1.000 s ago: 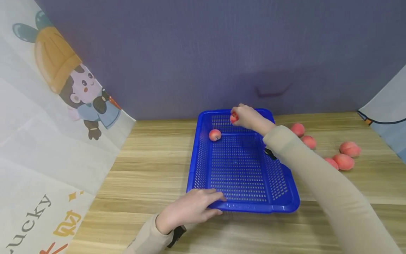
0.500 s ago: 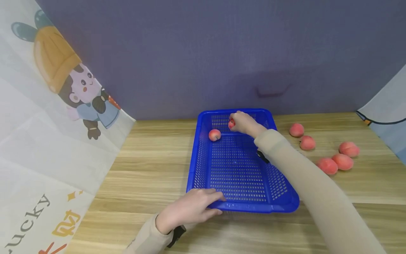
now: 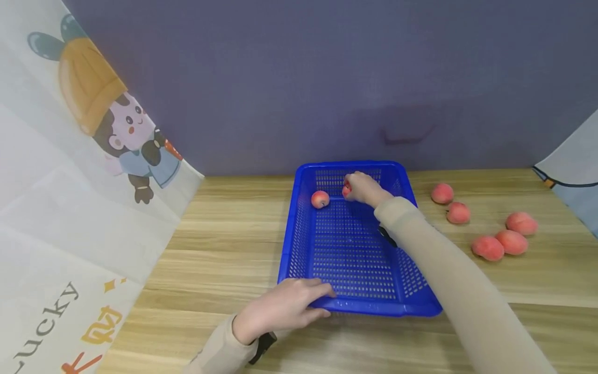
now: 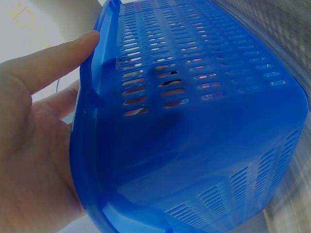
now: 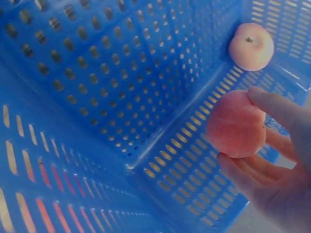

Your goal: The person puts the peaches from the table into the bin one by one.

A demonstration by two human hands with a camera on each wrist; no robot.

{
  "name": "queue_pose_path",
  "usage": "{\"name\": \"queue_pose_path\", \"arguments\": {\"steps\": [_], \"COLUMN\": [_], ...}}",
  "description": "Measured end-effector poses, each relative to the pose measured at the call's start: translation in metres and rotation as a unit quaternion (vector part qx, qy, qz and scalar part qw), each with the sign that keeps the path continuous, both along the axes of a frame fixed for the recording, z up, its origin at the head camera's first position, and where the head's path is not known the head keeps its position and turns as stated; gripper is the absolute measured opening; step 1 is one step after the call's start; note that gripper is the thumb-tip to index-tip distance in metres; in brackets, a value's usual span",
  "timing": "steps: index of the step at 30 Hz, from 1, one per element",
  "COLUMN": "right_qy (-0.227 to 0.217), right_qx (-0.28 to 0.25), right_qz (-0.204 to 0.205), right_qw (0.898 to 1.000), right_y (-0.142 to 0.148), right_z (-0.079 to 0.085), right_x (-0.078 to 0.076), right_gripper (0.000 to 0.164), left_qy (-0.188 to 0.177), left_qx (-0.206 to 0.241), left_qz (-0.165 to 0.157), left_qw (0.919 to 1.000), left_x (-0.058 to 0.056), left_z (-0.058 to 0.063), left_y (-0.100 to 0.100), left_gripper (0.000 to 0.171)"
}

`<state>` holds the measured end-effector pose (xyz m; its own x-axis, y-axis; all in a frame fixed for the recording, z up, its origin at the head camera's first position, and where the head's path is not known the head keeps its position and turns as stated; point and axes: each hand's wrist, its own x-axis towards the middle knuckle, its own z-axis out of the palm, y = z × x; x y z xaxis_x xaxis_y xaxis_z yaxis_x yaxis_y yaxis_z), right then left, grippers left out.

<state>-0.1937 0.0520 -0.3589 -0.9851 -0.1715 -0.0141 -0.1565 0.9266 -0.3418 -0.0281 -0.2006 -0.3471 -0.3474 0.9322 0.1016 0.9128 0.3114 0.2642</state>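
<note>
1 fruit in right hand; left hand well apart (gripping basket)

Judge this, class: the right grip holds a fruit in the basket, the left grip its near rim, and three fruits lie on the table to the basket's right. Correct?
The count is wrong: five fruits, not three, lie on the table right of the basket, as the head view shows. The right grip holds a fruit inside it, and the left grip holds its near rim.
</note>
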Motion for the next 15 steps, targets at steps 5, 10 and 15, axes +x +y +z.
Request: {"name": "queue_pose_path", "arguments": {"steps": [5, 10, 15], "right_qy": [0.016, 0.011, 0.018], "right_qx": [0.018, 0.053, 0.051], "right_qz": [0.007, 0.006, -0.001], "right_qw": [1.0, 0.998, 0.999], "right_y": [0.002, 0.004, 0.009], "right_z": [-0.007, -0.016, -0.033], "right_x": [0.001, 0.0, -0.012], "right_gripper": [0.026, 0.035, 0.049], "left_qy": [-0.002, -0.004, -0.006], "left_qx": [-0.005, -0.006, -0.001], "left_qz": [0.001, 0.0, -0.001], "left_qw": [1.0, 1.0, 1.0], "left_x": [0.0, 0.0, 0.0], "left_z": [0.001, 0.002, 0.001], "left_y": [0.0, 0.001, 0.0], "left_gripper": [0.02, 0.02, 0.021]}}
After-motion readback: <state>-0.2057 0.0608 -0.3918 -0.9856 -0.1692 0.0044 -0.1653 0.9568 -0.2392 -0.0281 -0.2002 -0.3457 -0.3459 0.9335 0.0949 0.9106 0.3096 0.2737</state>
